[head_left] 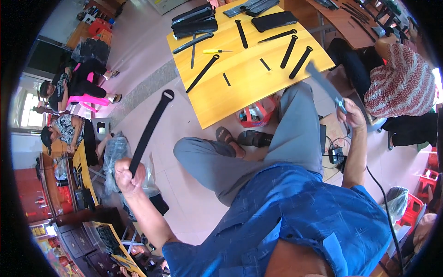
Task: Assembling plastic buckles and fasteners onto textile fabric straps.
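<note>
One view only, worn on the head and looking steeply down the person's own front: blue shirt point(295, 217) fills the lower frame, grey-trousered knees just beyond, the yellow desk point(244, 87) farther off at the top. The fisheye bends the floor and desk edges toward a black rim. Both hands point(129, 175) sit near the lens, raised wide to either side.

Clear plastic bags point(115, 157) of dark goods on the floor, left; red-and-white bag point(255, 115) under the yellow table point(240, 92).
</note>
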Demonstrator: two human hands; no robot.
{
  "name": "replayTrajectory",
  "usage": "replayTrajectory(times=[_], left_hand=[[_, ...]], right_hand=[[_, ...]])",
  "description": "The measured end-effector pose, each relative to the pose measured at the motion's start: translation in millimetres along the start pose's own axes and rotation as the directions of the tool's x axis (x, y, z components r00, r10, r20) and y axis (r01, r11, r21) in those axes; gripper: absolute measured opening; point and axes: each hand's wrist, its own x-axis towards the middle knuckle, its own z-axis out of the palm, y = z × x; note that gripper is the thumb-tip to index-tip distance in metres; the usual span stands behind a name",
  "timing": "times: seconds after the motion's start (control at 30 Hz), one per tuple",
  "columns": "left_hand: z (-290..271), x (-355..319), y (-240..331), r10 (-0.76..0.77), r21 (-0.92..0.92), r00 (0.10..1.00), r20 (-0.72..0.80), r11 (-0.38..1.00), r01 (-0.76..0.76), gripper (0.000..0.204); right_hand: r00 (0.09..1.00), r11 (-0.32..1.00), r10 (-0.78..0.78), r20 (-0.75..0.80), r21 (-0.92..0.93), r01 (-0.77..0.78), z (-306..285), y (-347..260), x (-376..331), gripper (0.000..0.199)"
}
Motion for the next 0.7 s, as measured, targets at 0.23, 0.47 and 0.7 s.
replayTrajectory(times=[0.23, 0.47, 0.7], left_hand=[[19, 35, -69, -0.219, 0.158, 0.959, -0.179, 0.956, 0.248, 0.034], [11, 59, -173, -0.513, 0.198, 0.828, -0.227, 0.808, 0.555, 0.027], [-16, 70, -196, -0.589, 0.154, 0.761, -0.273, 0.754, 0.639, 0.029]], right_hand=[[0.987, 0.98, -0.147, -0.059, 0.129, 0.154, 75, 25, 55, 0.036], [0.981, 0.969, -0.142, -0.131, 0.184, 0.165, 113, 25, 68, 0.029], [0.98, 0.966, -0.12, -0.16, 0.208, 0.152, 114, 28, 57, 0.028]])
